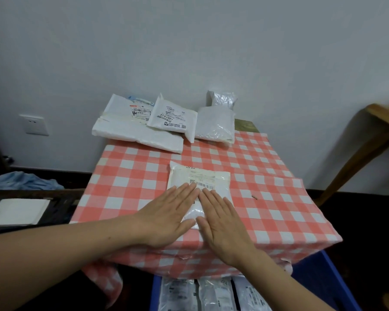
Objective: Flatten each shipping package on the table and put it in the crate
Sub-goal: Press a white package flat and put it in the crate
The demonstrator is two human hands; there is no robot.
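Note:
A white shipping package (pixel 208 176) with a barcode label lies near the front of the table (pixel 267 176), which has a red-and-white checked cloth. My left hand (pixel 169 215) and my right hand (pixel 222 223) press flat on its near half, fingers straight, side by side. At the table's far edge lie a large white package (pixel 130 129), a smaller labelled one (pixel 173 118) leaning on it, and a grey bubble mailer (pixel 216 124). The blue crate (pixel 319 281) stands on the floor below the table's front edge, with several packages (pixel 198 295) inside.
A white wall with a socket (pixel 34 124) is behind the table. A dark stand with white paper (pixel 16 211) and blue cloth (pixel 23 180) stands at the left. A wooden piece of furniture (pixel 373 140) is at the right.

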